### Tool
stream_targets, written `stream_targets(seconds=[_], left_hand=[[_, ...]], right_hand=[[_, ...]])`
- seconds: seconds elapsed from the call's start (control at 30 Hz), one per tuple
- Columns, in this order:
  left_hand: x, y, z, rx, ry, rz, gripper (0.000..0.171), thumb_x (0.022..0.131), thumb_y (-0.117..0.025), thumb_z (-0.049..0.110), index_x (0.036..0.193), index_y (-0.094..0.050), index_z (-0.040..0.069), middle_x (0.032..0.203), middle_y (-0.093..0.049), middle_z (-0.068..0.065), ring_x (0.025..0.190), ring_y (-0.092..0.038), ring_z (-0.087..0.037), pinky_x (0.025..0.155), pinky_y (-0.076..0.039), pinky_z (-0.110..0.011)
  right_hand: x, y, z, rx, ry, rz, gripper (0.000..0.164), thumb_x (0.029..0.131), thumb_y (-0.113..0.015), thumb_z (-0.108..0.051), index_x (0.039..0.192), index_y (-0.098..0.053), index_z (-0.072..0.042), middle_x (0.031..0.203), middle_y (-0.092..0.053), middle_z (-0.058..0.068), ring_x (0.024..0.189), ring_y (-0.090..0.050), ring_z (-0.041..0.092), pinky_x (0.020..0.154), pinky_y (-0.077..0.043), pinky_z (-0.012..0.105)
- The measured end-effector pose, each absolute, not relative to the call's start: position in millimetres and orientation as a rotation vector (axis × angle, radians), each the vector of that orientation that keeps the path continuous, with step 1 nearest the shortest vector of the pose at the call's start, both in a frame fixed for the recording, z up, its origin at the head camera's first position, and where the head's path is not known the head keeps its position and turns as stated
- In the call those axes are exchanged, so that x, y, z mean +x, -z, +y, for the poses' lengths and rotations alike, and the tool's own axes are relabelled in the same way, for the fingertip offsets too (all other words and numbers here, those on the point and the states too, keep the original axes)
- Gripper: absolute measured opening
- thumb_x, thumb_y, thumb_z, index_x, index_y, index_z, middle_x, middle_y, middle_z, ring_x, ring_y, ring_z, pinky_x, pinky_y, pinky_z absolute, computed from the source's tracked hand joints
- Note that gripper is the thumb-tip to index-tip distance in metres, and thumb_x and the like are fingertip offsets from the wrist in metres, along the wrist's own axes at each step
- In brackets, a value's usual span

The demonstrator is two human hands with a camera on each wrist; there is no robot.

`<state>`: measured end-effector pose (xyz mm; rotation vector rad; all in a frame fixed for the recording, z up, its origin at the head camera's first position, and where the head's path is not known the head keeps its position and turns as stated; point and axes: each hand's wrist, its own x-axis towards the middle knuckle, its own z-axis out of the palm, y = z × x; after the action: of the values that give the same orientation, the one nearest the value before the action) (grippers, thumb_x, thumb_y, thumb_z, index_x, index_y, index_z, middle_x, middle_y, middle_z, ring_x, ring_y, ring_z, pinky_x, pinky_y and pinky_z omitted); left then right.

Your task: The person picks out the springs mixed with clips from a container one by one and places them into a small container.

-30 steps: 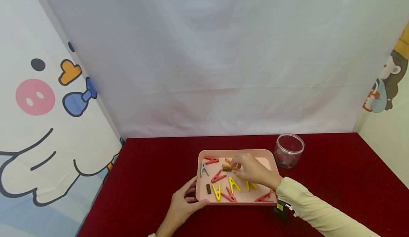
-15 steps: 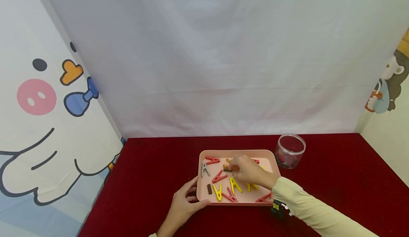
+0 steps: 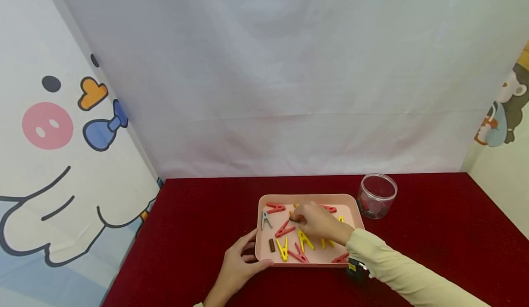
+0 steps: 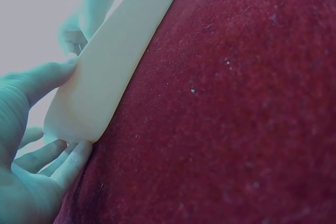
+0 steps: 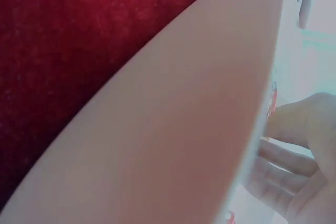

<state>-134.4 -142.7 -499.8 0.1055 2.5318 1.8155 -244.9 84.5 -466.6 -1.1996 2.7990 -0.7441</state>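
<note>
A shallow pink tray (image 3: 310, 264) on the dark red cloth bears several plastic clothes pegs, among them a yellow peg (image 3: 283, 250), a red peg (image 3: 284, 228) and a grey-blue peg (image 3: 266, 220). My left hand (image 3: 235, 262) holds the tray's near left corner, thumb on the front rim and fingers against the side. Over the tray's middle, my right hand (image 3: 320, 223) reaches down with bent fingers. Its thumb and fingertips pinch a brown coil spring (image 3: 293, 219), partly hidden by them. Another brown coil spring (image 3: 272, 245) lies near the left hand.
Just beyond the tray's far right corner stands a clear round jar (image 3: 378, 196) with dark coils and something red inside. A white curtain (image 3: 289, 91) hangs behind the table, and a printed cartoon sheet (image 3: 49, 196) at the left.
My right hand has shifted slightly left and down, its fingertips coming onto the spring that lay uncovered before. A red peg and a yellow peg show more behind it. The left hand stays put.
</note>
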Motion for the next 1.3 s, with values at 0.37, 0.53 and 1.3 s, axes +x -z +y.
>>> stream_targets(seconds=[0.37, 0.53, 1.3], left_hand=[[-132.5, 500.4, -143.7, 0.115, -1.823, 2.524, 0.078, 0.064, -0.078, 0.029, 0.132, -0.041, 0.022, 0.124, -0.046, -0.005, 0.102, -0.05, -0.021, 0.071, -0.048, -0.02], [-133.5, 500.1, -143.3, 0.13, -1.839, 2.527, 0.079, 0.063, -0.079, 0.027, 0.132, -0.041, 0.021, 0.124, -0.046, -0.004, 0.101, -0.051, -0.02, 0.071, -0.048, -0.022], [-134.5, 502.0, -142.0, 0.086, -1.839, 2.515, 0.078, 0.062, -0.079, 0.03, 0.13, -0.042, 0.022, 0.125, -0.045, -0.006, 0.102, -0.05, -0.021, 0.07, -0.048, -0.021]], right_hand=[[-244.5, 472.3, 74.3, -1.151, 0.733, 2.878, 0.017, 0.074, -0.059, 0.0, 0.062, -0.053, -0.011, 0.053, -0.041, -0.008, 0.047, -0.027, 0.002, 0.042, -0.023, 0.016], [-245.5, 472.7, 72.0, -1.113, 0.71, 2.924, 0.016, 0.071, -0.059, 0.002, 0.061, -0.053, -0.008, 0.052, -0.035, -0.008, 0.047, -0.025, 0.002, 0.041, -0.02, 0.017], [-233.1, 455.5, 101.2, -1.146, 1.048, 2.812, 0.008, 0.069, -0.07, -0.004, 0.073, -0.066, -0.009, 0.07, -0.062, -0.001, 0.061, -0.054, 0.011, 0.051, -0.043, 0.019]])
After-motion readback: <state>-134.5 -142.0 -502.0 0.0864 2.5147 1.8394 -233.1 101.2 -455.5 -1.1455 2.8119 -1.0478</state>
